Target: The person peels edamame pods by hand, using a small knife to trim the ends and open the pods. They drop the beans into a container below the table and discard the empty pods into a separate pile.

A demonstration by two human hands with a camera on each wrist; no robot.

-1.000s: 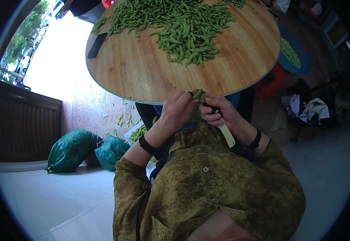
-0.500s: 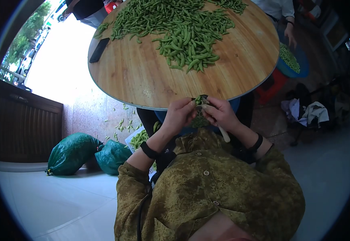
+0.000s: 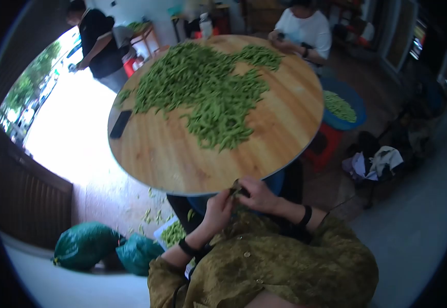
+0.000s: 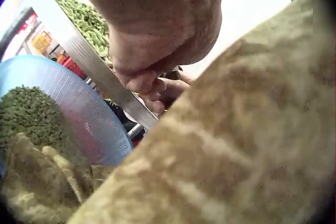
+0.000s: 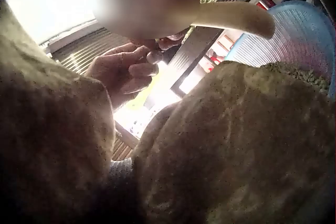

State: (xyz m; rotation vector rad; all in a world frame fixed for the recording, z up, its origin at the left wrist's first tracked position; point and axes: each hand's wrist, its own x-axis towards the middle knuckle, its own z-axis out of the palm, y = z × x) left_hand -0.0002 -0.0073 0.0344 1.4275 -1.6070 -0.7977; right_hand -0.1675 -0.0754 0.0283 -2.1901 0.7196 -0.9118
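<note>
My left hand point(image 3: 217, 211) and right hand point(image 3: 259, 196) meet at the near edge of the round wooden table point(image 3: 280, 149). Between their fingertips is a small dark-green piece point(image 3: 235, 191), blurred; a green bean pod showed there a moment earlier. The left fingers pinch it. A smooth cream handle point(image 5: 239, 18) sticks out of my right hand's grip in the right wrist view; the tool's working end is hidden. Below the hands, a blue basin point(image 4: 97, 113) holds shelled green beans point(image 4: 34, 116). A large heap of bean pods point(image 3: 182, 77) covers much of the table.
A black flat object point(image 3: 120, 124) lies at the table's left. Two green sacks point(image 3: 87, 245) and a crate of pods point(image 3: 173, 233) stand on the floor at left. Another blue basin point(image 3: 356, 105) is at right, near a seated person point(image 3: 305, 31). Another person point(image 3: 100, 43) stands at back left.
The head view has tilted up, bringing the room's back and two people into sight. Both hands stay together at the table edge; the cream handle is no longer visible in the head view.
</note>
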